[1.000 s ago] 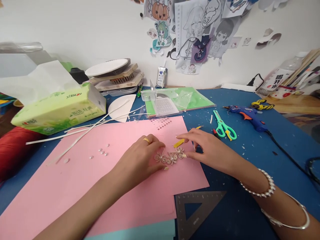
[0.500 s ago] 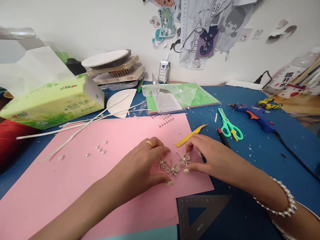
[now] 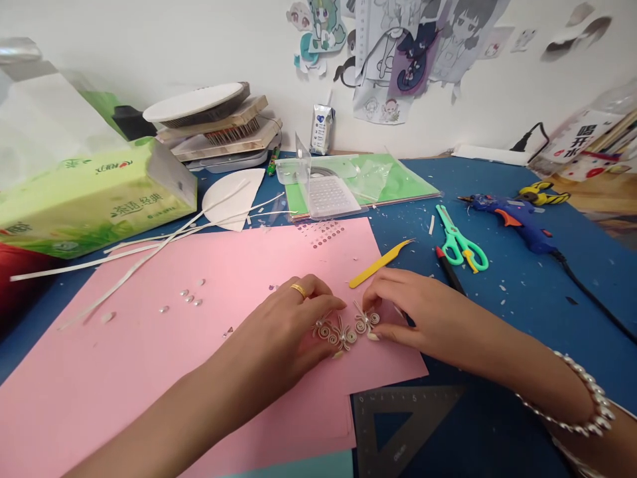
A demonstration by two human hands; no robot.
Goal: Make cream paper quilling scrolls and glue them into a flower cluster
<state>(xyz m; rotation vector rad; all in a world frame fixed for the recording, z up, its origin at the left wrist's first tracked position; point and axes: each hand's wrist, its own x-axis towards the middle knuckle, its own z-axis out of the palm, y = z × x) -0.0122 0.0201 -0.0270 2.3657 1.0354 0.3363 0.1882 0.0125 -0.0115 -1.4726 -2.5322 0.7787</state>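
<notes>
Stretching beneath the whole scene, a blue tabletop (image 3: 517,318) carries a large sheet of pink paper (image 3: 164,385), and the rest of the workbench spreads on and around that sheet. Beyond the paper's far left corner sits a green tissue pack (image 3: 89,199); beyond its far edge lie green sheets (image 3: 411,182), topped by a clear plastic case (image 3: 331,197) with its lid raised.

Over the paper's right half, a person's two bare hands nearly meet. The left hand (image 3: 286,325) is half-curled, forefinger and thumb apart. The right hand (image 3: 423,305), coming in across the paper's right edge, has thumb and forefinger drawn together in a pinch.

To the right of the paper lies a blue hot glue gun (image 3: 527,229), with a dark set square (image 3: 365,431) just beside the paper's near right edge. Green-handled scissors (image 3: 452,236) rest right of the paper, and yellow tweezers (image 3: 379,264) straddle its right edge.

On the paper's right half, between the hands, three pale scroll motifs (image 3: 342,337) form a row. The right motif is caught in the right hand's pinch; the left motif sits at the left fingers, and whether they grip it I cannot tell. White beads (image 3: 189,299) dot the paper's left half.
</notes>
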